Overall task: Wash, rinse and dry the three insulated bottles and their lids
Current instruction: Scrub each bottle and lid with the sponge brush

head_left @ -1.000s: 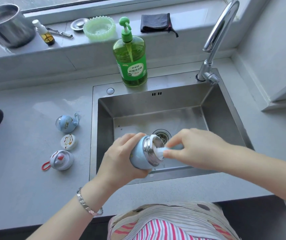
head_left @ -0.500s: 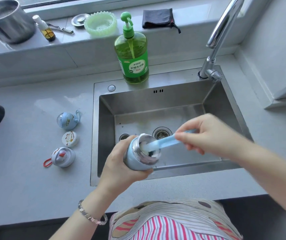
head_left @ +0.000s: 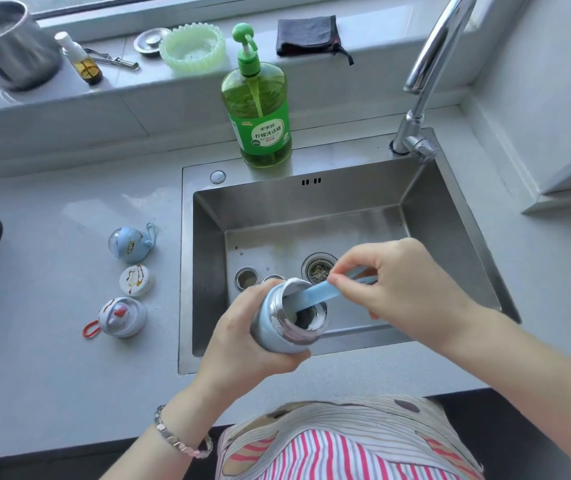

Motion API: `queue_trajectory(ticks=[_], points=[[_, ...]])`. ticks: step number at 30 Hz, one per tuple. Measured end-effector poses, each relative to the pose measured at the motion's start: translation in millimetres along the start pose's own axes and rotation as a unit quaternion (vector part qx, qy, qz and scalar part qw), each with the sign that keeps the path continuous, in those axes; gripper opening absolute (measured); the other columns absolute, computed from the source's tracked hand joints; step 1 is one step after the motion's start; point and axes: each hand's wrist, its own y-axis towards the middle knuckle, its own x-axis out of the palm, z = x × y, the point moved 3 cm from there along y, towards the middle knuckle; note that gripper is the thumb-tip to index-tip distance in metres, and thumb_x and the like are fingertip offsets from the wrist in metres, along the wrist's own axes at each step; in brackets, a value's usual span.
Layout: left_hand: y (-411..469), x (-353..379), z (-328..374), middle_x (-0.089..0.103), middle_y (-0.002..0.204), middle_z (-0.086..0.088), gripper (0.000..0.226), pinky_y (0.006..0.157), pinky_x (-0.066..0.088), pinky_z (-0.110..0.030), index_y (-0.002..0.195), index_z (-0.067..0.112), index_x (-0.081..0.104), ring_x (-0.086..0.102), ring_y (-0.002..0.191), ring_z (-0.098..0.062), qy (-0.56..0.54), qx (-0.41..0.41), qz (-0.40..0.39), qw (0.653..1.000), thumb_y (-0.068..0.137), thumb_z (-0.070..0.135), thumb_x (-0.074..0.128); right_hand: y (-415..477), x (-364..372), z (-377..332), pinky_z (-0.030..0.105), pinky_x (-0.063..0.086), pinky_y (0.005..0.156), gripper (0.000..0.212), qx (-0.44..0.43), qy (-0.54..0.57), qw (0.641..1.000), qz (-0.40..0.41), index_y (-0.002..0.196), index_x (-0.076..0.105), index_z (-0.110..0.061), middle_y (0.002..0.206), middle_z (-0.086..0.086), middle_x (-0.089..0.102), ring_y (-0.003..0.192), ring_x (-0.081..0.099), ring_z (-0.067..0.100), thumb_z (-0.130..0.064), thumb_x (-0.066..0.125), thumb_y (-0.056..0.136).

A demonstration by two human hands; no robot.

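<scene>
- While the left hand wraps around the pale blue and shiny steel bottle, tipped above the front edge of the square steel sink, the right hand pinches a flat blue brush handle poking into the bottle's mouth.
- The sink's back half is open room.
- Three small round lids lie left of the sink.
- The brush end is hidden inside the bottle, which also half covers one of two round steel openings on the sink floor.
</scene>
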Motion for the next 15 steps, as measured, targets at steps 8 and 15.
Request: queue_trajectory(ticks=[8,15], points=[[6.7,-0.2,6.7,0.053,0.112,0.024,0.075,0.082,0.037,-0.004,0.113,0.044,0.053,0.051,0.105,0.004,0.059,0.029,-0.009,0.998,0.047,0.027,0.084,-4.3,6.9,-1.2,0.019,0.045,0.058,0.018,-0.083,-0.076,0.993,0.038,0.075,0.071,-0.014,0.064,-0.002,0.066,0.056,0.056,0.008,-0.027,0.058,0.078],[9.9,-3.5,20.0,0.054,0.109,0.022,0.07,0.081,0.038,-0.005,0.114,0.034,0.055,0.052,0.1,0.004,0.068,0.055,0.02,0.996,0.048,0.038,0.08,-4.6,6.2,-2.1,0.02,0.043,0.059,0.018,-0.069,-0.088,0.992,0.061,0.073,0.071,-0.014,0.061,-0.003,0.066,0.052,0.051,0.008,-0.026,0.059,0.077]])
